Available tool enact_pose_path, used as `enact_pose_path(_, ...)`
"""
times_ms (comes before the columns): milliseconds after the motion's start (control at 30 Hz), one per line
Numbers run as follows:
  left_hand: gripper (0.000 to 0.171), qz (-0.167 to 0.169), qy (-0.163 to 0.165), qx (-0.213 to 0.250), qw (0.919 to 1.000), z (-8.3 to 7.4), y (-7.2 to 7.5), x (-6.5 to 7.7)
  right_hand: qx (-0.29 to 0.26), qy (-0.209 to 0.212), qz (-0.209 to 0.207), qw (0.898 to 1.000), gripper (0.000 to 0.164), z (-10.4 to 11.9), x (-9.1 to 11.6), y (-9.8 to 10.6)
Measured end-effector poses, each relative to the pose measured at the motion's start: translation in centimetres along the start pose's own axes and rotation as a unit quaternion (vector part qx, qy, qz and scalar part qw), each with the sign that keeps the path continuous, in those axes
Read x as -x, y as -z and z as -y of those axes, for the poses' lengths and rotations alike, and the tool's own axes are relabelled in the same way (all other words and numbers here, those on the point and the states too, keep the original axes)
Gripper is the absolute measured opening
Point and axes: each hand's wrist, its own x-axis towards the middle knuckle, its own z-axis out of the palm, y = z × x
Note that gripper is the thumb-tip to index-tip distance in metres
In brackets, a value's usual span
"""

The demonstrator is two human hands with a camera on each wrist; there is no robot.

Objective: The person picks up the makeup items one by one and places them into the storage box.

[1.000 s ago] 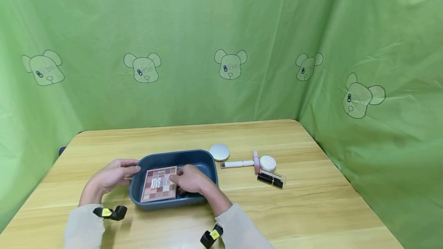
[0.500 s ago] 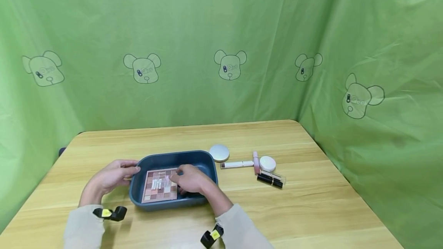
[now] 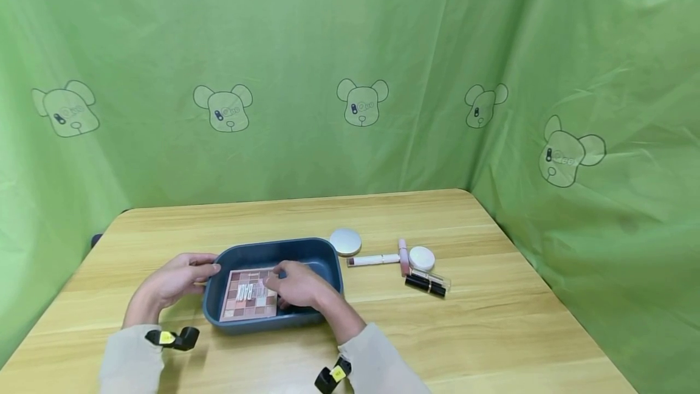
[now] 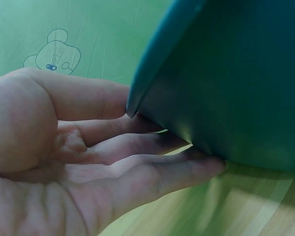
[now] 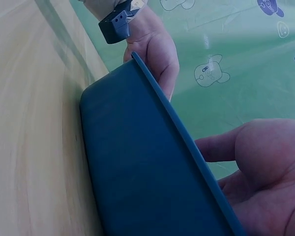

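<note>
A dark blue tray (image 3: 273,324) stands on the wooden table, and a pinkish eyeshadow palette (image 3: 246,306) with a grid of coloured squares lies in its left part. At the tray's left end is my left hand (image 3: 175,278). In the left wrist view its thumb meets the rim, while the fairly straight fingers (image 4: 137,179) touch the outer wall from below. My right hand (image 3: 301,284) reaches inside the tray, thumb on the palette's right part and the other fingers at its right edge, pinching it. The tray wall hides those fingertips in the right wrist view.
Behind the tray's right corner lies a silver round compact (image 3: 346,241). Farther right are a white lipstick tube (image 3: 374,260), a pink tube (image 3: 403,257), a white round case (image 3: 422,258) and a black tube (image 3: 425,286) beside a clear one. Green curtains (image 3: 295,157) surround the table.
The palette has settled flatter into the tray and shifted slightly left, with my right hand staying at its right edge. My left hand has kept its place at the tray's end.
</note>
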Motion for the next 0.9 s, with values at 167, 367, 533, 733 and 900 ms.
enact_pose_path(167, 0.056, 0.003, -0.004, -0.003, 1.0000, 0.04, 0.02, -0.01, 0.006, 0.002, -0.002, 1.000, 0.050, 0.00, 0.05, -0.10)
enact_pose_path(367, 0.056, 0.002, -0.002, -0.007, 1.0000, 0.02, 0.02, 0.02, 0.003, 0.002, -0.001, 1.000, 0.051, -0.03, 0.00, -0.08)
enact_pose_path(533, 0.056, -0.002, 0.001, -0.010, 0.9999, -0.12, -0.06, 0.09, -0.002, -0.001, 0.005, 1.000, 0.051, -0.18, -0.03, 0.03)
enact_pose_path(733, 0.056, -0.008, 0.003, -0.010, 0.9999, -0.20, -0.16, 0.07, -0.008, -0.004, 0.007, 1.000, 0.052, -0.37, -0.03, 0.24)
enact_pose_path(900, 0.056, -0.004, -0.001, -0.007, 1.0000, 0.00, -0.02, 0.06, -0.006, -0.003, 0.010, 1.000, 0.051, -0.41, -0.09, 0.39)
